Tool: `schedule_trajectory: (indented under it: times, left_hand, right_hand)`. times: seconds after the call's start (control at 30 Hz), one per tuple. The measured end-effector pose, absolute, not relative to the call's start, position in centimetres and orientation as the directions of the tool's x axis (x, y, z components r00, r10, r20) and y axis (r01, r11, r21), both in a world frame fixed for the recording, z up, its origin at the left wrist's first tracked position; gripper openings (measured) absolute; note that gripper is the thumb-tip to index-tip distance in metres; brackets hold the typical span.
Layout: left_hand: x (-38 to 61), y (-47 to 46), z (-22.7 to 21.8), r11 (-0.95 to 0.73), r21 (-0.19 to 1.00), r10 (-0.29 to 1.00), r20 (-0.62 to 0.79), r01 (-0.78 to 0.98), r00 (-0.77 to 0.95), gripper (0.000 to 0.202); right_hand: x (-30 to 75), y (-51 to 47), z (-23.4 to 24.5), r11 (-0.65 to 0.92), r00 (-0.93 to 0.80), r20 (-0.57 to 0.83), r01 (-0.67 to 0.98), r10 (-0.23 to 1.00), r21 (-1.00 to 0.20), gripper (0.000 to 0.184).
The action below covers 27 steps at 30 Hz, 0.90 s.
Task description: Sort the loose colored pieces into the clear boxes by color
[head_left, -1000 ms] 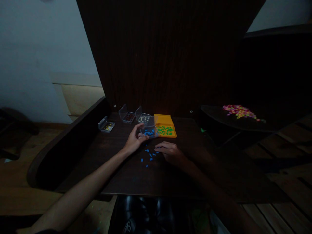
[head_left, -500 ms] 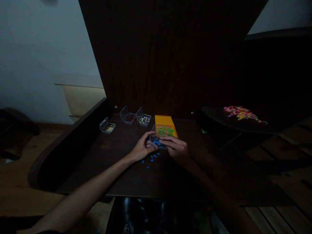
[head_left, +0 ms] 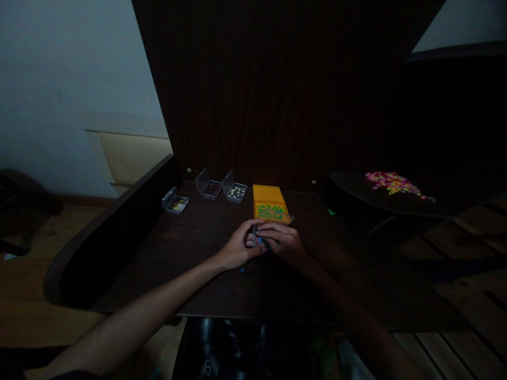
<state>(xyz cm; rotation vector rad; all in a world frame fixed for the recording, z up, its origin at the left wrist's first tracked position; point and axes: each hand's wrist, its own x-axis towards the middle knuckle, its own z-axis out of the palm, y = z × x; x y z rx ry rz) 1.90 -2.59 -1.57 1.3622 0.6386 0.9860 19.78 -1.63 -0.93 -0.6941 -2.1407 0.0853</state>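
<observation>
My left hand (head_left: pixel 238 247) curls around the left side of a small clear plastic box (head_left: pixel 255 235). Its thumb lies along the near edge. My right hand (head_left: pixel 285 240) is closed over the right side of the same box, fingers laid across the top. Between the hands a few blue pieces (head_left: pixel 260 240) show; most of the box is covered. A clear corner (head_left: pixel 292 218) pokes out beyond my right fingers. One loose blue piece (head_left: pixel 242 270) lies on the dark desk (head_left: pixel 214 295) below my left hand. Just beyond my hands stands an open yellow box (head_left: pixel 266 193) with green pieces (head_left: pixel 271 212).
Three open clear boxes stand left: one with yellow pieces (head_left: pixel 180 205), one with dark red pieces (head_left: pixel 213 189), one with whitish pieces (head_left: pixel 237 191). A colourful pile (head_left: pixel 396 183) lies on a side shelf. A raised side panel (head_left: pixel 106 237) borders the desk's left.
Both hands have shifted slightly right and nearer with the box, which is now turned and more covered. Several loose blue pieces seen on the desk before no longer show; one is visible.
</observation>
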Motion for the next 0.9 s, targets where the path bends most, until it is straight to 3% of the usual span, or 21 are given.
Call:
schedule_trajectory:
  times: [0.9]
  left_hand:
    - [1.70,-2.38,-1.46,-0.031,0.975,0.872,0.134,-0.222,0.471,0.065]
  right_hand:
    - [19.92,-1.77,-0.69,0.796,-0.445,0.693,0.510,0.568,-0.325,0.022]
